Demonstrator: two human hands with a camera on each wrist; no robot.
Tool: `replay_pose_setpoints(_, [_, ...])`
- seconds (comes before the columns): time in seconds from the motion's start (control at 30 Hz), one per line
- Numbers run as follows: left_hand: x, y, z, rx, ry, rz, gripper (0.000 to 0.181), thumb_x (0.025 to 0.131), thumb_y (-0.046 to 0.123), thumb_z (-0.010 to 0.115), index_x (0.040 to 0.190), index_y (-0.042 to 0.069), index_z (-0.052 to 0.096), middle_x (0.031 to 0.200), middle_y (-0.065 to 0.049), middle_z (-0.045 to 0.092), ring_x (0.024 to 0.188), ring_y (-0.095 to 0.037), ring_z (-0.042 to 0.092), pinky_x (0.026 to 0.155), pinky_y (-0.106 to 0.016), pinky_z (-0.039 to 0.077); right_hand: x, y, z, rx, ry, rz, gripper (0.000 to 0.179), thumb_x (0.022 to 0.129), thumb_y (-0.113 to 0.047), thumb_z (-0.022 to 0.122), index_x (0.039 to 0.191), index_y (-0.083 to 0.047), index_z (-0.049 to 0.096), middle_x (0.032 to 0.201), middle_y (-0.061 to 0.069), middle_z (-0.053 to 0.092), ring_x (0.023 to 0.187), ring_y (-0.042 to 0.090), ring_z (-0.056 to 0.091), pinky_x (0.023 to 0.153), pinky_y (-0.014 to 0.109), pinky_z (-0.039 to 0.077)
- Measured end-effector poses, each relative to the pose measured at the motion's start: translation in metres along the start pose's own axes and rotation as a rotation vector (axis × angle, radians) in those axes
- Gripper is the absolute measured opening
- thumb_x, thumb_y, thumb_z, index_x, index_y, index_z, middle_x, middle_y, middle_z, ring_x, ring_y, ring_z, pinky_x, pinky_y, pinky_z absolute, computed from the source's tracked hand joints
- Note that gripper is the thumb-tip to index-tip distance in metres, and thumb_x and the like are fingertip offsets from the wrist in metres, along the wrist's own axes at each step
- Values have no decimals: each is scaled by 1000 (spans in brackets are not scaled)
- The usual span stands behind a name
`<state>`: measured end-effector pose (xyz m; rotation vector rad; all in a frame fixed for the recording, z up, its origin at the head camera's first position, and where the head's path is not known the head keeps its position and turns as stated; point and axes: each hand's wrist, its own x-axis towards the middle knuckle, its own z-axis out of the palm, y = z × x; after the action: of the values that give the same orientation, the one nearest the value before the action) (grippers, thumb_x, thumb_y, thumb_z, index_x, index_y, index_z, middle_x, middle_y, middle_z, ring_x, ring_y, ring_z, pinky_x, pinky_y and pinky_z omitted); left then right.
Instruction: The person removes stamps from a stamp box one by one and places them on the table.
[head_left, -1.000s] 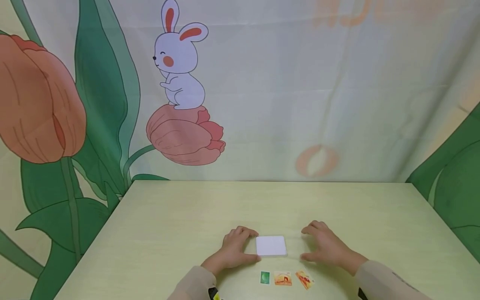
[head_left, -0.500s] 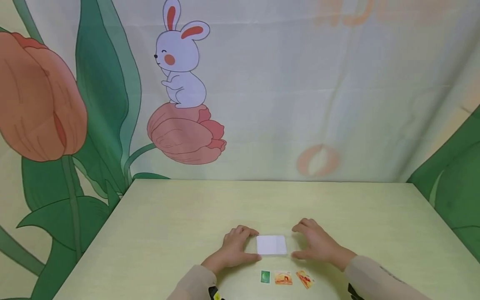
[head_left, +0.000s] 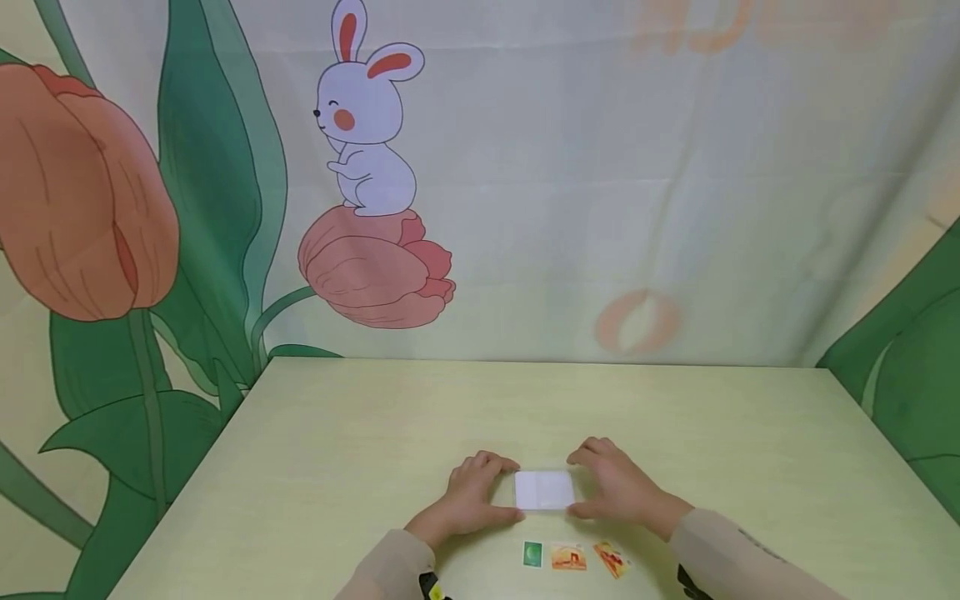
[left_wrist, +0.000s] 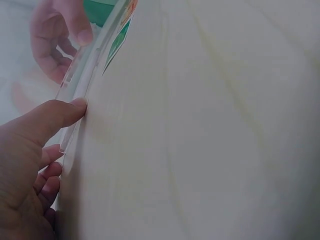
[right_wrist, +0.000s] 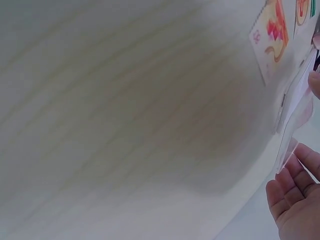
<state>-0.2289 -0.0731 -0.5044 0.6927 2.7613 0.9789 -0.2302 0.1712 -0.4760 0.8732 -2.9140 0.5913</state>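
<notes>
A flat white rectangular box lies on the table, with a clear plastic cover lapping over its right part. My left hand grips the box at its left end, thumb at the near corner and fingers at the far one. From the right side my right hand holds the clear cover between thumb and fingers. The right wrist view shows the cover's transparent edge against the fingers. Nearer to me lie a green stamp, an orange stamp and a tilted orange stamp.
The pale wood-grain table reaches back to a hanging cloth printed with tulips and a rabbit. The stamps lie between my forearms, close to the hands.
My right hand has moved left towards the box, and the clear cover's edge has slid further over the white surface. The left hand and the stamps have stayed in place.
</notes>
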Motion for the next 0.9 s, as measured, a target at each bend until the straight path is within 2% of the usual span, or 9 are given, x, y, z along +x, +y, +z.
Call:
replay_pose_setpoints(0.43, [-2, -1, -2, 0, -8, -11, 61, 71, 38, 74, 122, 13, 52, 119, -6, 48, 111, -26, 42, 97, -50, 27, 7, -6, 10, 3, -23, 1, 59, 62, -37, 81, 107, -4, 61, 102, 3, 57, 95, 16, 48, 82, 36, 45])
replay_pose_setpoints(0.9, [-1, -5, 0, 14, -6, 7, 64, 70, 39, 74, 124, 13, 51, 119, -5, 48, 111, -25, 42, 96, -48, 28, 10, -14, 12, 16, -80, 55, 60, 65, -39, 79, 110, -6, 60, 104, 1, 55, 95, 14, 46, 82, 36, 44])
